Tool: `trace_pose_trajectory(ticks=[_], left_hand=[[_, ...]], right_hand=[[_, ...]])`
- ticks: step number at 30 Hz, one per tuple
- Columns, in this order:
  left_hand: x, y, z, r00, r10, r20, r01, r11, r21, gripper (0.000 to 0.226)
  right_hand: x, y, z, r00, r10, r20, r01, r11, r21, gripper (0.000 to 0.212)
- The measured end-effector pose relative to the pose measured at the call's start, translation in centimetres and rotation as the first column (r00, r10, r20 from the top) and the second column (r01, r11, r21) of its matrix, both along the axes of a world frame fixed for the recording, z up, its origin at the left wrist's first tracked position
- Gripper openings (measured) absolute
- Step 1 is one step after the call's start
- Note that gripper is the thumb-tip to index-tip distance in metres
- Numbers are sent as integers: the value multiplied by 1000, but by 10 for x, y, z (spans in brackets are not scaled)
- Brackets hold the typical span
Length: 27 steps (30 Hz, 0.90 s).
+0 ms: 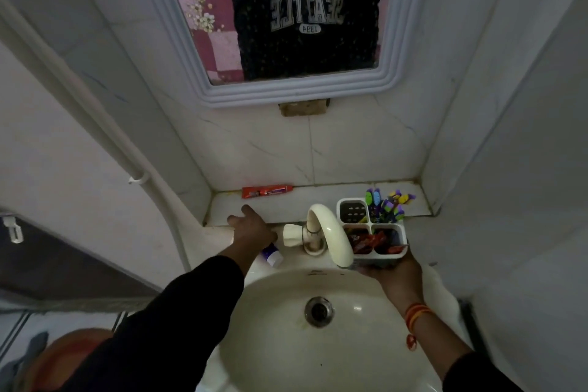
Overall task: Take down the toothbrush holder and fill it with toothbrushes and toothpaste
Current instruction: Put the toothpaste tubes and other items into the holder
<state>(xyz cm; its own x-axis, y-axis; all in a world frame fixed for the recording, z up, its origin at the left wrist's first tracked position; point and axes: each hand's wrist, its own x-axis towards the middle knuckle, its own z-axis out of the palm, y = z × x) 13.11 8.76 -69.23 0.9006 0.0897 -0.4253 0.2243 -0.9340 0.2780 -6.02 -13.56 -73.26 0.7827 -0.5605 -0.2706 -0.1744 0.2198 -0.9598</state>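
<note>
a person's right hand point(393, 270) grips the underside of a white four-compartment toothbrush holder point(374, 229) above the rim of a cream washbasin point(286, 344), just right of the curved faucet point(327, 229). colourful toothbrushes point(386, 207) stand in its back-right compartment, red toothpaste packs point(369, 240) fill the front two. the left hand point(251, 226), fingers spread and empty, reaches over the tiled ledge point(318, 197) toward a red toothpaste tube point(266, 191) lying against the wall. a small white and purple bottle point(273, 256) lies beneath the left wrist.

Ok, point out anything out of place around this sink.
One red toothpaste tube lies loose on the ledge against the wall, outside the toothbrush holder that the right hand holds. The left hand reaches toward it.
</note>
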Motion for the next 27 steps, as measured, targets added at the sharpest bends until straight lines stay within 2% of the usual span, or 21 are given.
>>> trace_pose_trajectory(ticks=[2, 3, 6, 9, 10, 13, 17, 19, 20, 23, 27], left_hand=[[1, 1, 0, 1000, 20, -2, -20, 999, -27, 105], [3, 1, 1, 999, 33, 8, -33, 998, -58, 108], [5, 2, 15, 997, 4, 82, 6, 992, -122, 87], [5, 7, 34, 976, -102, 192, 130, 982, -135, 63], [1, 8, 43, 964, -133, 230, 171, 973, -153, 54], [-14, 4, 75, 911, -181, 371, 298, 910, -287, 28], [-40, -17, 128, 820, -195, 538, 461, 782, -420, 16], [-48, -31, 150, 777, -217, 590, 537, 718, -443, 20], [-51, -39, 159, 756, -236, 610, 571, 693, -440, 21], [-53, -63, 175, 700, -350, 622, 669, 627, -400, 14], [-49, -92, 173, 646, -550, 529, 745, 604, -282, 25]], right_hand=[[1, -1, -2, 1000, 7, 21, -8, 999, 39, 72], [1, -1, -4, 999, 4, 33, -6, 998, 59, 73], [1, -2, -9, 999, 5, 34, -6, 999, 31, 76], [1, 0, -13, 1000, -11, -10, 11, 999, -41, 83], [2, 2, -10, 999, -31, -26, 31, 999, -13, 84], [2, 4, -5, 998, -59, -22, 59, 998, 1, 80], [2, 5, 0, 997, -68, -31, 69, 997, 42, 81], [3, 6, 0, 995, -89, -38, 92, 994, 63, 85], [5, 7, 3, 994, -98, -50, 102, 990, 96, 87], [2, 7, 2, 996, -84, -24, 85, 995, 53, 85], [0, 3, 4, 999, -45, -10, 45, 997, 58, 71]])
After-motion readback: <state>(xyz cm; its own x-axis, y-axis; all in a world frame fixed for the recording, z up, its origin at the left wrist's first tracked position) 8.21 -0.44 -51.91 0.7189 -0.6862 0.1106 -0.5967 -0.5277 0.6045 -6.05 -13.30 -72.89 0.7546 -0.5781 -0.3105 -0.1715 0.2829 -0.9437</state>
